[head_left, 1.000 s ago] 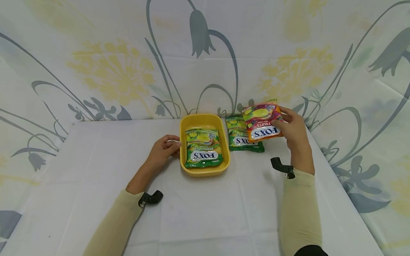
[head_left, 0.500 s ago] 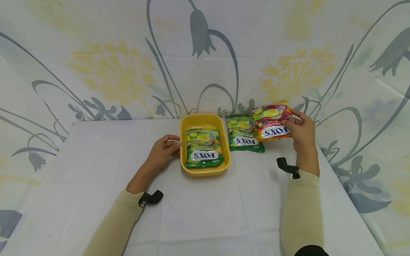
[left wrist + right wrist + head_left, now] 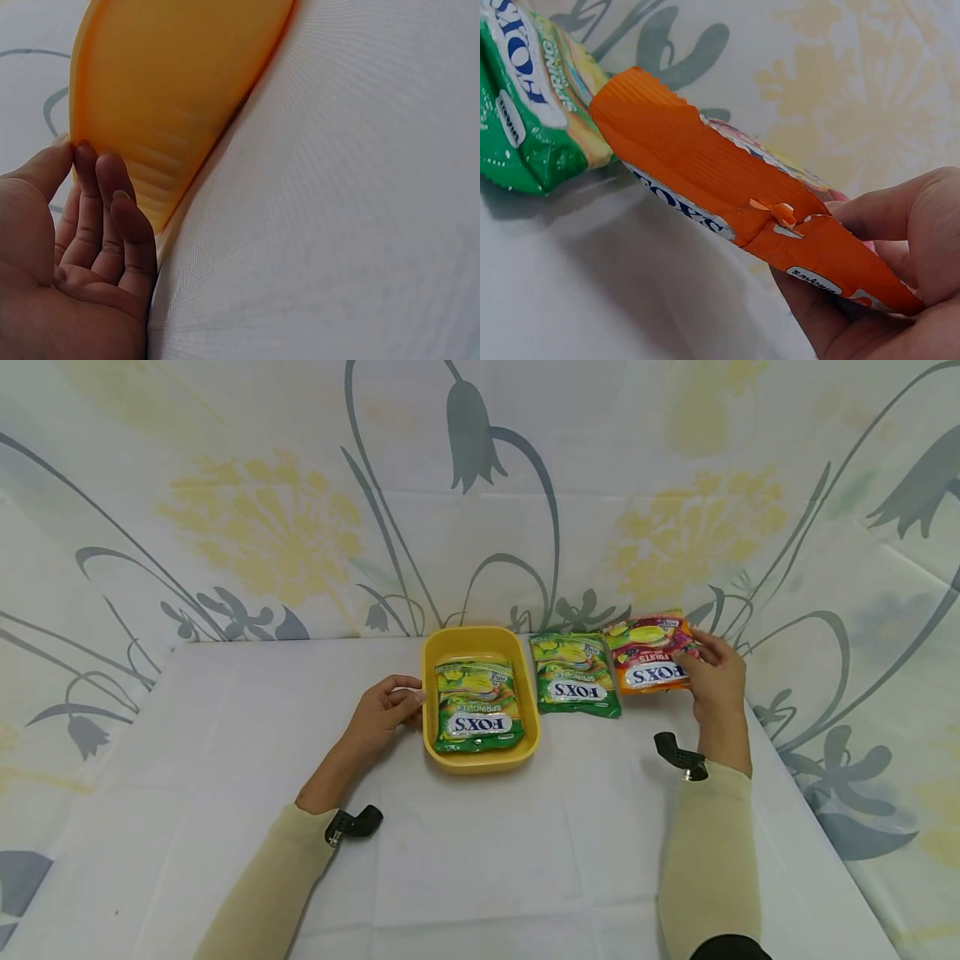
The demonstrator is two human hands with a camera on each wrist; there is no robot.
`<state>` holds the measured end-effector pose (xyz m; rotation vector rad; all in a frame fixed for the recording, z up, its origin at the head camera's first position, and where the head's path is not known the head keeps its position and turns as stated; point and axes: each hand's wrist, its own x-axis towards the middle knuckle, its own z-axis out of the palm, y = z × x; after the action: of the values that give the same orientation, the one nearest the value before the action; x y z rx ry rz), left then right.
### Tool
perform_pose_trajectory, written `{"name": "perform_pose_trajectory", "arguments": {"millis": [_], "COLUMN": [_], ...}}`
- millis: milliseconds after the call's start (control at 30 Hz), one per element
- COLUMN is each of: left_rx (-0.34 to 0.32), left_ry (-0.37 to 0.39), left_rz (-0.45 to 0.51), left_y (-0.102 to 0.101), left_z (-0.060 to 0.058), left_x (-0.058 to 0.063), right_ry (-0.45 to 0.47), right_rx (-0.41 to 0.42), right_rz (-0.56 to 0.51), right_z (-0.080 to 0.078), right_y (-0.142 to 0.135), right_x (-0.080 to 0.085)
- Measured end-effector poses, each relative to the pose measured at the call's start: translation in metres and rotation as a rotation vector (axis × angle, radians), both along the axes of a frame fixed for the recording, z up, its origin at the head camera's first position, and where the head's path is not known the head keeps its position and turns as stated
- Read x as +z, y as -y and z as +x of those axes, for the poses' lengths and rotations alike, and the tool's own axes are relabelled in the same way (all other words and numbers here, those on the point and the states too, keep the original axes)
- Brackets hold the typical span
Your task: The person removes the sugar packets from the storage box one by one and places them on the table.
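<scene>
A yellow plastic tray [image 3: 482, 763] stands on the white-covered table with a green Fox's Spring Tea candy packet [image 3: 477, 708] lying inside. My left hand [image 3: 384, 714] pinches the tray's left rim; in the left wrist view the thumb is at the edge and the fingertips lie against the outer wall [image 3: 180, 75]. With my right hand [image 3: 720, 681] I grip a red and orange Fox's Fruits candy packet [image 3: 649, 653] by its right side. It is tilted, its crimped orange end [image 3: 697, 180] facing the right wrist camera. Just left of it lies another green packet [image 3: 574, 675].
A white cloth covers the table [image 3: 480, 860]. Behind it rises a flower-patterned cloth backdrop [image 3: 300, 493], which also comes down along both sides. The second green packet lies close to the tray's right wall.
My right hand has moved right and slightly down with the Fruits packet, from over the green packet to beside it, uncovering it. The left hand and the tray stay in place.
</scene>
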<state>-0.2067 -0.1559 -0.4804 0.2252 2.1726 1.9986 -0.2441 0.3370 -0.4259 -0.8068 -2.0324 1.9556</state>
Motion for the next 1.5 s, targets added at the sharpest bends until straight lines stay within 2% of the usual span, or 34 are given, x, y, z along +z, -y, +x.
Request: {"name": "perform_pose_trajectory", "arguments": {"millis": [233,400,600,700,833,967,1067,1333,1500], "left_rx": [0.000,-0.003,-0.001,0.004,0.007,0.004,0.003,0.004,0.008], "left_ry": [-0.003,-0.005,-0.002,-0.002,-0.002,0.003,0.004,0.005,0.006], "left_rz": [-0.010,-0.017,-0.012,-0.014,-0.013,-0.006,0.000,0.002,0.005], "left_y": [0.000,0.000,-0.001,-0.001,-0.001,-0.001,-0.001,-0.001,-0.001], "left_z": [0.000,0.000,-0.001,-0.001,-0.001,-0.001,-0.001,0.000,0.000], "left_x": [0.000,0.002,0.002,0.002,0.002,0.002,0.001,0.000,0.001], "right_ry": [-0.005,0.018,0.005,0.003,0.015,0.061,0.070,0.022,-0.041], "right_rx": [-0.049,-0.080,-0.120,-0.132,-0.124,-0.080,-0.043,-0.005,-0.001], "right_rz": [-0.095,-0.088,-0.126,-0.111,0.048,0.364,0.518,0.597,0.624], "right_z": [-0.003,-0.006,-0.009,-0.009,-0.008,-0.005,-0.002,0.002,0.001], "right_y": [-0.006,-0.009,-0.014,-0.016,-0.016,-0.014,-0.011,-0.001,0.009], "right_x": [-0.012,-0.021,-0.033,-0.037,-0.040,-0.039,-0.037,-0.026,-0.011]}}
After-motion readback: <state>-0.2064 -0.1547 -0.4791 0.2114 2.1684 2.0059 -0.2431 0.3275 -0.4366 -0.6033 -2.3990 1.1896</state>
